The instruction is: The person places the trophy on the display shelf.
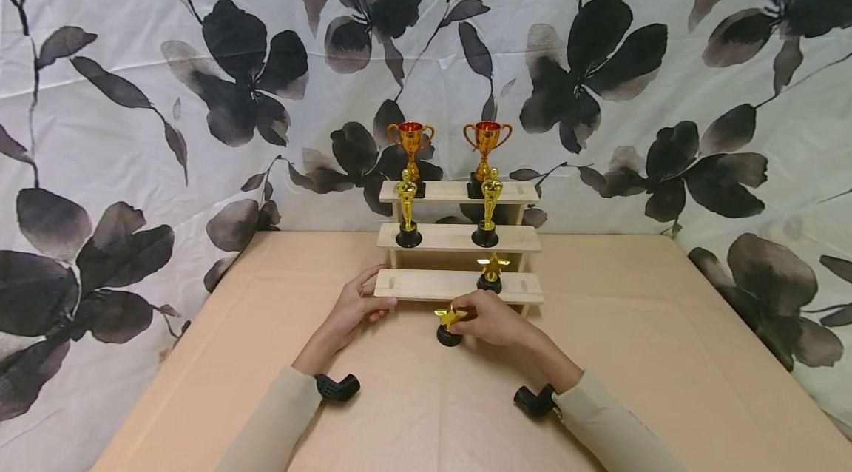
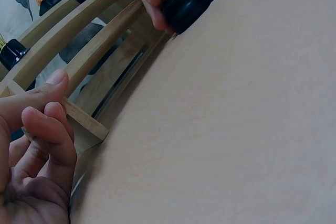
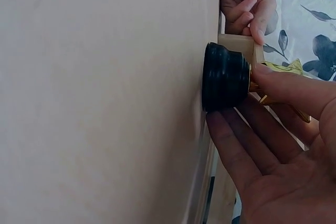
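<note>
Five trophies stand on the three-tier wooden riser [image 1: 459, 285]. The sixth, a star trophy [image 1: 449, 325], is on the tabletop [image 1: 413, 413], pinched by the right hand [image 1: 492, 320], seemingly just before the empty bottom-step spot. Left hand [image 1: 356, 307] grips the step's end.

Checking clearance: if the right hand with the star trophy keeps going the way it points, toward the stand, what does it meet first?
Probably the front edge of the bottom step. The right hand holds the star trophy on the table just before it; depth is uncertain.

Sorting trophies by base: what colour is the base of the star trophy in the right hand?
Black, seen best in the right wrist view: star trophy.
</note>
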